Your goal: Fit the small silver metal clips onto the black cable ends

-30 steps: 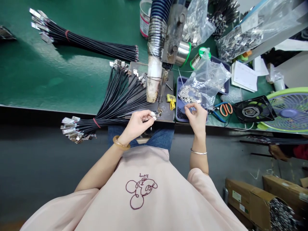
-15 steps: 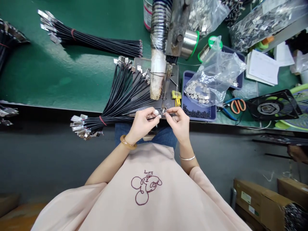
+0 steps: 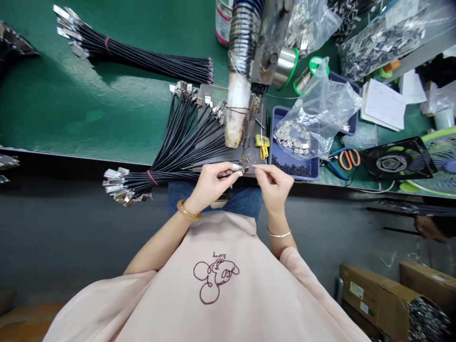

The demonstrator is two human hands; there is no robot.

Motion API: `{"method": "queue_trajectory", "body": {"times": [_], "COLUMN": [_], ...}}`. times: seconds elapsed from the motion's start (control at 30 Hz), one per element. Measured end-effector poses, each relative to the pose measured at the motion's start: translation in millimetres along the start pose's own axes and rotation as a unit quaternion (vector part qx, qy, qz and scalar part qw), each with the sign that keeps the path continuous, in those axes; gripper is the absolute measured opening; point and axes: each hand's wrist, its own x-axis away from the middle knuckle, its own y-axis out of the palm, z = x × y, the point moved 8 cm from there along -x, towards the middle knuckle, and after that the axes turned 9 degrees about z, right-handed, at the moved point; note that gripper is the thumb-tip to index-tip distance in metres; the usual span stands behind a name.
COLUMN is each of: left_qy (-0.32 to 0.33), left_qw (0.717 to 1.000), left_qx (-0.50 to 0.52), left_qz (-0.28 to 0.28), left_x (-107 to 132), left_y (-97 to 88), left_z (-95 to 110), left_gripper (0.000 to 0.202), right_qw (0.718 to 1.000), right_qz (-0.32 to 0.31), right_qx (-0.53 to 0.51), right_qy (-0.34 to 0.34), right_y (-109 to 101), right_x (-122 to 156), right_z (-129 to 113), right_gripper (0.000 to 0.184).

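Observation:
My left hand (image 3: 215,185) pinches a black cable near its end, where a small metal connector (image 3: 245,169) sticks out past the fingertips. To its right, my right hand (image 3: 276,187) is closed with thumb and index finger together, apart from the connector. Whether a small piece is between those fingers is hidden. Beside my left hand lies a fanned bundle of black cables (image 3: 188,137), tied with a red band (image 3: 152,177), with metal plugs (image 3: 117,183) at the left end. A soldering iron tip (image 3: 245,153) points down just above the connector.
A wrapped duct (image 3: 237,109) hangs over the bench. At right, a purple tray (image 3: 315,173) holds metal shells and small black parts under a plastic bag (image 3: 320,104). Beyond are pliers (image 3: 337,170), a fan (image 3: 395,161) and solder spools (image 3: 285,66). Another tied cable bundle (image 3: 142,57) lies behind.
My right hand has moved right, away from the connector, and its fingers have drawn together. My left hand keeps its hold on the cable. The view has shifted slightly.

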Motion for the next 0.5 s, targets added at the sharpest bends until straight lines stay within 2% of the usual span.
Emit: {"method": "queue_trajectory", "body": {"times": [0.1,0.17,0.27,0.33,0.43,0.5], "left_qy": [-0.017,-0.022,-0.024,-0.023,-0.021,-0.021], "left_qw": [0.999,0.998,0.997,0.997,0.996,0.996], "left_qx": [0.031,0.039,0.05,0.056,0.057,0.056], "left_qz": [0.037,0.053,0.054,0.053,0.059,0.062], "left_x": [-1,-3,-6,-8,-9,-10], "left_y": [-2.8,-3.7,-2.9,-2.7,-3.2,-3.2], "left_z": [0,1,3,4,5,6], "left_gripper": [0.018,0.016,0.015,0.014,0.015,0.015], "right_qw": [0.994,0.989,0.992,0.995,0.991,0.99], "right_qz": [0.1,0.135,0.118,0.1,0.114,0.127], "right_qx": [-0.033,-0.05,-0.027,0.014,0.044,0.015], "right_qy": [0.029,0.039,0.033,-0.001,-0.058,-0.06], "right_y": [-24,-31,-30,-29,-32,-33], "right_x": [-2,-2,-1,1,9,13], "right_z": [3,4,2,-3,-10,-10], "right_gripper": [0.031,0.029,0.024,0.019,0.017,0.021]}}
